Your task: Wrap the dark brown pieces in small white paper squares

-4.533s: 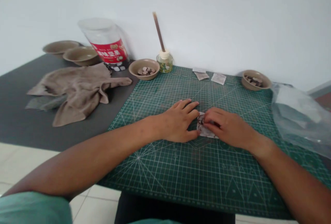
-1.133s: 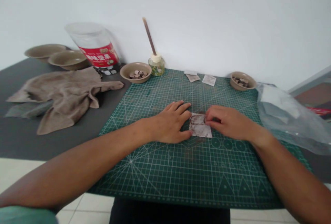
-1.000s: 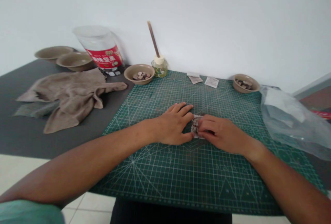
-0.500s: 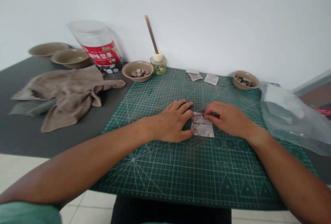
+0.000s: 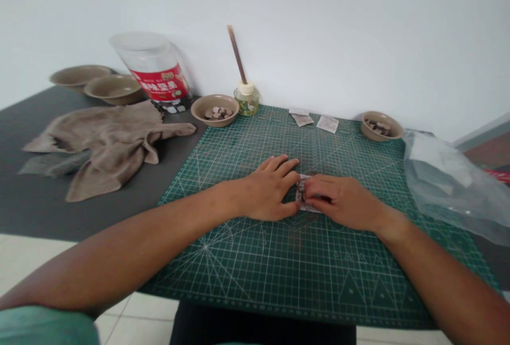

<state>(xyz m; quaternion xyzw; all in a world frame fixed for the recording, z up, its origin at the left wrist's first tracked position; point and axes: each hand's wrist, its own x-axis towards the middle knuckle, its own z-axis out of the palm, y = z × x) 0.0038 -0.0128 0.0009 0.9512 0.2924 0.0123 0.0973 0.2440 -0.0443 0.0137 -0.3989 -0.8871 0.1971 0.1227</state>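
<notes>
At the middle of a green cutting mat (image 5: 279, 281), a marked pale square (image 5: 300, 197) is partly covered by two bare hands. The left hand (image 5: 268, 191) is laid palm down, its fingers spread apart, its thumb and forefinger set at the square's left edge. Over the square, the fingers of the right hand (image 5: 338, 199) are bunched together; whether anything is pinched there cannot be told. The square, it is judged, would best be steadied by the left fingertips and worked with light, even pressure, so that it is neither shifted nor creased. Along the mat's far edge, more pale squares (image 5: 328, 124) are laid out. Beyond its far left corner, a clear jar (image 5: 139, 51) is wrapped in a red label (image 5: 163, 84) printed with white Chinese characters, the last apparently 坚果, "nuts"; the rest is blurred. By its lower right corner, triangles are printed on the mat, their lettering too small to be read.
</notes>
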